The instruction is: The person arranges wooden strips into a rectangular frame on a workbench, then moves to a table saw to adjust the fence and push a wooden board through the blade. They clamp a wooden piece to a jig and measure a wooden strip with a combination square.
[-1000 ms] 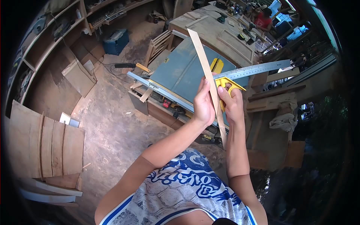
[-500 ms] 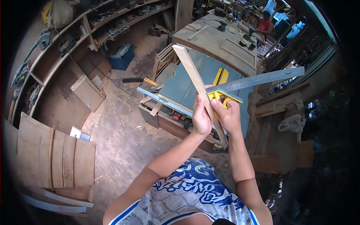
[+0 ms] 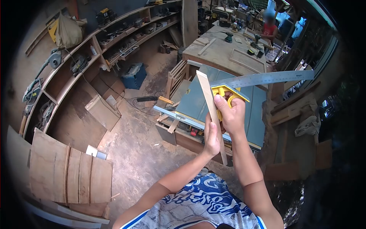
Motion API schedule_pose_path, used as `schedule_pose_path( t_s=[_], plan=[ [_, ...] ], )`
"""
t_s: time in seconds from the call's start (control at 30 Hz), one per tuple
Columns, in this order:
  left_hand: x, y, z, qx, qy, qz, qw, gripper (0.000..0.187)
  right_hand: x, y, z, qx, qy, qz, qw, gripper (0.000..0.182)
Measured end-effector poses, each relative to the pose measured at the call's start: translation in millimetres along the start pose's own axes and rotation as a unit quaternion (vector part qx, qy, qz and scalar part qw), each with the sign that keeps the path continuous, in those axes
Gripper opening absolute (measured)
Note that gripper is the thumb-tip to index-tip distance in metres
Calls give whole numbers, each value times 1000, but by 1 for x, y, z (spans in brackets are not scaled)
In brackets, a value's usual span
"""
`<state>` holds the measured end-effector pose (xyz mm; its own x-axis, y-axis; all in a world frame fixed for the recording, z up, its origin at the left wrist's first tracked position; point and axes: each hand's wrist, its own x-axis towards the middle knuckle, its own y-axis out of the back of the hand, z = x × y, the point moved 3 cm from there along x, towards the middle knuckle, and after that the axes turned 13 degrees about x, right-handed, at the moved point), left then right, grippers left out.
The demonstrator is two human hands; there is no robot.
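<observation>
My left hand (image 3: 212, 140) is closed around the lower half of a narrow wooden strip (image 3: 207, 93), which slants upright in front of me. My right hand (image 3: 233, 116) grips the yellow head of a combination square (image 3: 238, 93), thumb on top. Its steel blade reaches out to the right, with the head against the strip's right side. Some fingers of both hands are hidden behind the wood and the yellow head. Below them stands a table saw (image 3: 198, 89) with a blue-grey top and a metal fence rail (image 3: 183, 119) along its near side.
A large workbench (image 3: 213, 47) with power tools and a wooden frame lies beyond the saw. A person in a red top (image 3: 269, 30) is at its far end. Tool shelves (image 3: 72, 82) curve along the left, near a blue box (image 3: 134, 75). Wooden panels (image 3: 70, 168) stand at lower left.
The strip has turned more upright, its top end coming lower and nearer. My left hand sits lower on it. The square is still in my right hand, and the view has shifted.
</observation>
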<state>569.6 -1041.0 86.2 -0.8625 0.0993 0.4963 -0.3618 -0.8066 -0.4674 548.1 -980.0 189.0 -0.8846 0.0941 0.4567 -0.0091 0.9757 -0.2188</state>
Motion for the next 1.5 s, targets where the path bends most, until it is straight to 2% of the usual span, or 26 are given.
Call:
schedule_pose_path(
  t_s=[0.13,0.23,0.27,0.33,0.4,0.47,0.5,0.57,0.7,0.83,0.97,1.1,1.3,1.4,1.47,1.5],
  plan=[
    [-8,9,3,66,-52,51,995,73,-19,-17,-6,42,29,-30,998,25],
    [-5,24,8,145,-108,-12,984,72,-35,-23,-14,-4,100,-82,992,23],
    [-6,31,13,203,-121,-2,972,74,-40,-23,-6,-11,140,-98,985,20],
    [-2,37,2,149,-139,-39,978,56,-46,-31,-10,-44,183,-113,976,19],
    [-6,48,-10,107,-119,-55,986,42,-54,-38,-8,-56,208,-112,970,19],
    [-12,80,-58,169,-118,-173,963,38,-61,-44,-11,-74,212,-121,967,20],
    [-14,84,-64,180,-126,-195,956,36,-63,-45,-10,-77,214,-131,965,20],
    [-21,91,-74,190,-166,-190,949,34,-66,-44,-9,-84,218,-147,961,21],
    [-11,77,-41,202,-272,-145,930,37,-66,-46,-8,-36,212,-152,965,23],
    [3,68,-16,220,-373,-96,896,45,-62,-41,-9,-4,214,-169,962,20],
    [21,62,-23,220,-421,-79,876,58,-52,-29,-7,13,212,-171,962,19],
    [34,57,-51,223,-425,-90,872,58,-37,-8,-2,10,214,-165,963,20],
    [53,71,-152,203,-313,-252,893,41,-7,37,12,3,208,-145,967,19],
    [44,77,-217,245,-247,-242,906,22,12,63,17,-26,204,-134,969,20],
    [52,65,-234,248,-213,-230,917,23,25,83,23,-23,179,-118,977,19],
    [63,52,-225,227,-199,-238,923,29,31,93,27,-22,166,-110,980,20]
  ],
)
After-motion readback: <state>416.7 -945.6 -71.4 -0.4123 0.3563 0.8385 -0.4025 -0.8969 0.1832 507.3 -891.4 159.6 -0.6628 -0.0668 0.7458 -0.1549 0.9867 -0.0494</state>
